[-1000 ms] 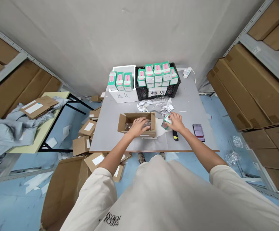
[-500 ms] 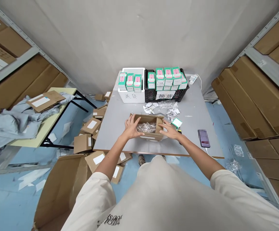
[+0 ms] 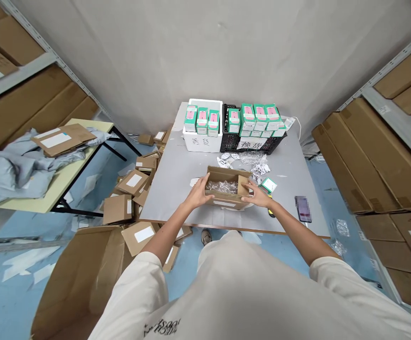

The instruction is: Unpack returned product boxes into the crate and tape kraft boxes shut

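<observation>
An open cardboard box (image 3: 224,204) sits near the front of the table between my two hands. My left hand (image 3: 198,193) grips its left end, thumb over the near edge. At the right end, my right hand (image 3: 257,195) holds the wall and flap. Crumpled clear bubble wrap (image 3: 223,187) lies inside; anything under it is hidden. A small green and white carton (image 3: 269,185) rests just beyond my right hand. Partly behind my right wrist is a black and yellow utility knife (image 3: 271,210).
A white foam bin (image 3: 202,144) and a black crate (image 3: 228,140) with green and pink cartons stand at the back. Crumpled paper (image 3: 260,171) lies before them. A phone (image 3: 303,208) is at the right. Parcels (image 3: 118,209) pile up left of the table (image 3: 172,189).
My right hand has let go of the small green and white carton and moved to the cardboard box. My left hand has shifted from over the box to its left end.
</observation>
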Motion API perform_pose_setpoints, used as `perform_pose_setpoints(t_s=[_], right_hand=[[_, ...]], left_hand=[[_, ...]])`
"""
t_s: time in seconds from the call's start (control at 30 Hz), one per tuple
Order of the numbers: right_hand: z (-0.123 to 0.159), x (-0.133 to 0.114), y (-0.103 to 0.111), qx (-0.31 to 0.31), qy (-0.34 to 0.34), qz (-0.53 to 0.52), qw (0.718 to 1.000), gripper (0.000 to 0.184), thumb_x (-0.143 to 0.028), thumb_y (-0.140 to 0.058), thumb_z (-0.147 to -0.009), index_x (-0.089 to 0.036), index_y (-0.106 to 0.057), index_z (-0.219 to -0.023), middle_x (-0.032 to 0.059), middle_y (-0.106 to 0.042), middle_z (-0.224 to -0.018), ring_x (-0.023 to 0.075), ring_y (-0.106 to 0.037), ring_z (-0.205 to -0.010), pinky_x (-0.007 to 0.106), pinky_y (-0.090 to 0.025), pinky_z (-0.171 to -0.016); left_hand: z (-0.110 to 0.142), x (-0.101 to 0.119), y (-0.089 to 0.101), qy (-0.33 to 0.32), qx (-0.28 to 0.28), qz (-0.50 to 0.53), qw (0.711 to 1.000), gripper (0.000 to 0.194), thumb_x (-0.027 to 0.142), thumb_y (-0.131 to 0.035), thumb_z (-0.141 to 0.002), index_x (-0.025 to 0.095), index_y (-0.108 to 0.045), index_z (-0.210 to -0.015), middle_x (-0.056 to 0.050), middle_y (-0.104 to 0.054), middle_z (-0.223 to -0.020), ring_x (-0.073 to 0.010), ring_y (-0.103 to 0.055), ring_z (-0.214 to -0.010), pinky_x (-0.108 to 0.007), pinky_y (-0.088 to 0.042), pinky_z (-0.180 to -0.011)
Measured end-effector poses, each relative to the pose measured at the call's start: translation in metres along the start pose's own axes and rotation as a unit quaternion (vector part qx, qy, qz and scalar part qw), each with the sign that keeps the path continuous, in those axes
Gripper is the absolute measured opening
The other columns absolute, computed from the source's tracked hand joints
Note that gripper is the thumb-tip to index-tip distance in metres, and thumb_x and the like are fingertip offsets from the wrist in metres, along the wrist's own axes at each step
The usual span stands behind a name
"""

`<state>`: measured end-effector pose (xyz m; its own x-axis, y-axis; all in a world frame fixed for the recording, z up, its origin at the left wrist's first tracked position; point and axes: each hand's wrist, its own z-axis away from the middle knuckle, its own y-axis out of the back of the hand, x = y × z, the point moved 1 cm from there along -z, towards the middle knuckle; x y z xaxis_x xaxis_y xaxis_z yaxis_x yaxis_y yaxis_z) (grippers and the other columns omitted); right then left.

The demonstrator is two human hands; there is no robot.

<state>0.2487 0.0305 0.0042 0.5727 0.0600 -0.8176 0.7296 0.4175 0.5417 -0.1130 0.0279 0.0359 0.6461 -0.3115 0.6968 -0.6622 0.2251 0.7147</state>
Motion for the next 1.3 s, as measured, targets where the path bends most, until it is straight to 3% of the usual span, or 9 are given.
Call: perform_pose_setpoints(t_s=[0.2, 0.53, 0.7, 0.87, 1.1, 1.3], right_hand=[[-0.031, -0.028, -0.015, 0.047, 0.026, -0.007, 0.999, 0.085, -0.059, -0.08, -0.075, -0.028, -0.054, -0.149, 0.0099, -0.012, -0.172, 0.0373, -0.022, -0.156, 0.048, -0.046, -0.113], [-0.133, -0.072, -0.054, 0.057, 0.059, 0.009, 0.997, 0.081, -0.055, -0.083, -0.072, -0.022, -0.059, -0.142, 0.0155, -0.022, -0.167, 0.0378, -0.019, -0.156, 0.052, -0.035, -0.121], [-0.164, -0.075, -0.077, 0.04, 0.044, 0.017, 0.998, 0.076, -0.053, -0.081, -0.074, -0.02, -0.061, -0.14, 0.0169, -0.025, -0.166, 0.0364, -0.017, -0.157, 0.051, -0.027, -0.124], [-0.182, -0.077, -0.085, 0.043, 0.044, 0.01, 0.998, 0.074, -0.051, -0.081, -0.074, -0.022, -0.061, -0.139, 0.0155, -0.028, -0.165, 0.0345, -0.022, -0.156, 0.047, -0.028, -0.124], [-0.188, -0.078, -0.085, 0.066, 0.067, 0.021, 0.995, 0.077, -0.049, -0.08, -0.074, -0.018, -0.058, -0.14, 0.0182, -0.033, -0.161, 0.0347, -0.025, -0.155, 0.05, -0.026, -0.125], [-0.145, -0.048, -0.044, 0.074, 0.071, 0.04, 0.994, 0.085, -0.054, -0.082, -0.072, -0.022, -0.053, -0.146, 0.0163, -0.03, -0.164, 0.0349, -0.026, -0.154, 0.051, -0.026, -0.124]], left_hand=[[-0.013, -0.018, 0.02, 0.013, 0.031, -0.084, 0.996, 0.078, 0.037, -0.066, -0.09, 0.027, -0.03, -0.159, -0.015, -0.032, -0.16, -0.0359, -0.043, -0.143, -0.051, -0.041, -0.115], [-0.029, -0.055, 0.071, 0.091, 0.078, -0.241, 0.963, 0.063, 0.035, -0.055, -0.095, 0.017, -0.039, -0.154, -0.021, -0.023, -0.166, -0.0427, -0.038, -0.146, -0.055, -0.037, -0.115], [-0.022, -0.076, 0.072, 0.085, 0.062, -0.28, 0.954, 0.066, 0.031, -0.059, -0.091, 0.011, -0.042, -0.152, -0.022, -0.012, -0.17, -0.0398, -0.014, -0.158, -0.057, -0.017, -0.126], [-0.017, -0.083, 0.068, 0.088, 0.061, -0.284, 0.953, 0.071, 0.032, -0.055, -0.092, 0.009, -0.036, -0.156, -0.022, -0.018, -0.169, -0.0368, -0.012, -0.158, -0.059, -0.01, -0.127], [-0.025, -0.063, 0.063, 0.067, 0.068, -0.279, 0.956, 0.068, 0.029, -0.053, -0.092, 0.017, -0.036, -0.157, -0.018, -0.021, -0.169, -0.0362, -0.014, -0.158, -0.065, -0.007, -0.125], [-0.047, -0.013, 0.036, -0.015, 0.049, -0.247, 0.968, 0.063, 0.027, -0.051, -0.093, 0.021, -0.039, -0.155, -0.015, -0.022, -0.169, -0.0334, -0.015, -0.158, -0.06, -0.007, -0.126]])
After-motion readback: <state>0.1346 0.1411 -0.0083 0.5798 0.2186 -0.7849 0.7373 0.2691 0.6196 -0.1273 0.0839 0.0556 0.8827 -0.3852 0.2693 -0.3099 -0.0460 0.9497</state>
